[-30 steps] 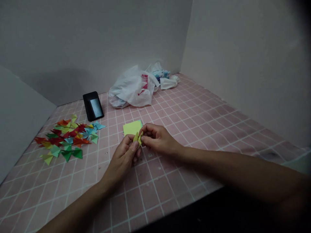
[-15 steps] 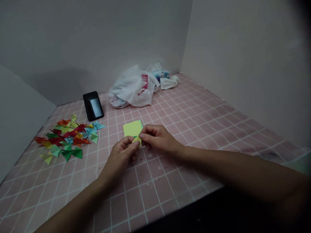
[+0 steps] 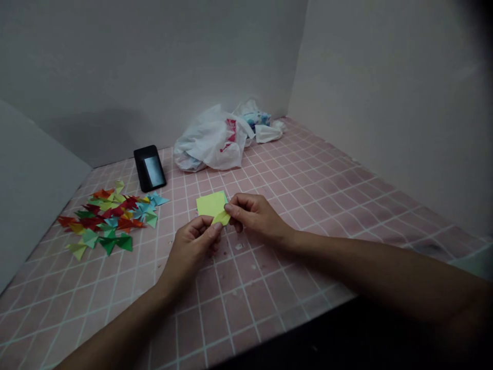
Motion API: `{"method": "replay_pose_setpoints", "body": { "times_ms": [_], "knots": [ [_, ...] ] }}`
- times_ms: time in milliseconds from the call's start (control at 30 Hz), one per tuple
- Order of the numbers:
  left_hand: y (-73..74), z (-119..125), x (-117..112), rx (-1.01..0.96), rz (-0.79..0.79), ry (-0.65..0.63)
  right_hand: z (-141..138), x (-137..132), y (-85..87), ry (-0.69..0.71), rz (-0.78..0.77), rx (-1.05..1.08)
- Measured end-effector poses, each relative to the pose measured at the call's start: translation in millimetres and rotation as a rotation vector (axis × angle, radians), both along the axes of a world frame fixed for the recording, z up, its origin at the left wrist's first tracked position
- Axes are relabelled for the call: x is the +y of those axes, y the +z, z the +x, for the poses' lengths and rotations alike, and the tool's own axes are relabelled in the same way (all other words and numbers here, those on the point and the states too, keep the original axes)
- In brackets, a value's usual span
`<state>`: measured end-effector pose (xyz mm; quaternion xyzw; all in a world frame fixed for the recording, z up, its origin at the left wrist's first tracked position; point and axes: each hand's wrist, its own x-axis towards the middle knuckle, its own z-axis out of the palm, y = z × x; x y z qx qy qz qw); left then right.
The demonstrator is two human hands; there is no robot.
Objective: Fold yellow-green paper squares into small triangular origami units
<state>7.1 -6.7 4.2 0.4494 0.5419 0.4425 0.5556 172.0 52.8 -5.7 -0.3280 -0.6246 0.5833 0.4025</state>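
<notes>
A small folded piece of yellow paper point(image 3: 222, 218) is pinched between both hands, above the tablecloth. My left hand point(image 3: 197, 236) is closed on its left end, thumb on top. The fingers of my right hand point(image 3: 253, 215) are closed on its right end. Just behind the hands lies a stack of square paper sheets point(image 3: 210, 203), yellow on top with a green edge showing at the right. To the left, several folded paper figures point(image 3: 111, 213) in red, orange, yellow, green and blue lie in a loose heap.
A black phone-like device point(image 3: 150, 168) with a lit screen leans near the back wall. White plastic bags point(image 3: 211, 139) lie crumpled at the back, beside a blue-patterned packet point(image 3: 257, 119). A pink checked cloth point(image 3: 300, 169) covers the table; walls stand behind and at the sides.
My right hand has shifted slightly right and up, away from my left. More of the folded yellow paper now shows between the fingers. The view has moved slightly.
</notes>
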Motion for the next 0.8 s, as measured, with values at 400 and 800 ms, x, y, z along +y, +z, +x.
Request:
{"method": "replay_pose_setpoints", "body": {
  "times_ms": [400, 800],
  "knots": [
    [3.5, -9.3, 3.1, 0.211, 0.259, 0.146, -2.5, -3.4, -4.7, 0.124, -0.07, 0.012],
    [-4.1, -7.7, 0.9, 0.274, 0.574, 0.137, -2.2, -6.3, 0.8, -0.069, 0.306, -0.105]
  ]
}}
